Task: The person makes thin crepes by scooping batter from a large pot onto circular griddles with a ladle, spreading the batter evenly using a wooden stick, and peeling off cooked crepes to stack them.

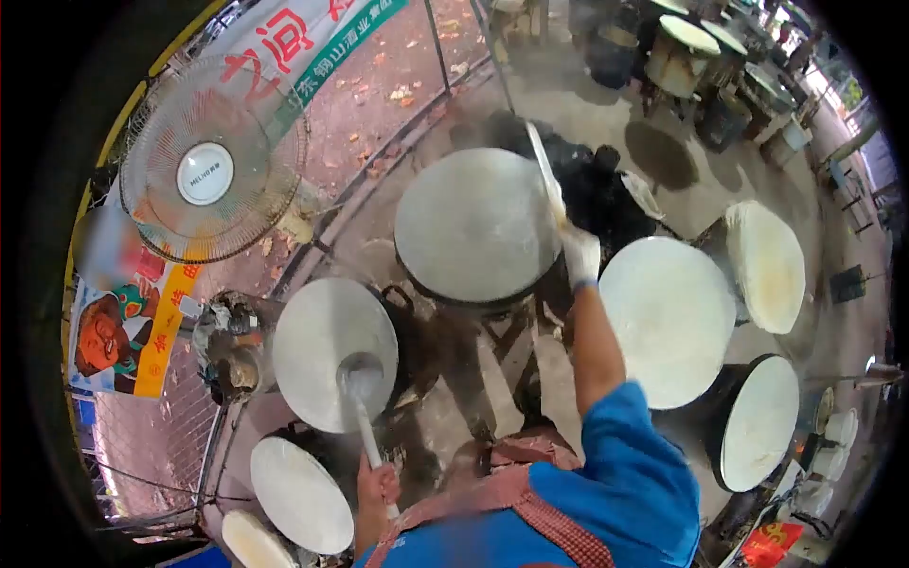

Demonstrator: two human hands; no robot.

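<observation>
My left hand [379, 485] is closed around the light handle of a ladle [365, 426]. The ladle's bowl end rests in a round vessel [322, 331] holding a pale, greyish-white batter-like surface. My right hand [581, 254] wears a white glove and grips a long, flat pale stick [543, 161], possibly a spreader. This stick slants up and away along the right rim of a large round griddle [473, 222], whose top is pale grey and hazy.
To the right stand white round surfaces [668, 322], including a tilted one [760, 423]. More pale discs [303, 492] lie lower left. A caged fan [213, 161] stands upper left by a wire fence. Drums and pots [680, 57] fill the far right.
</observation>
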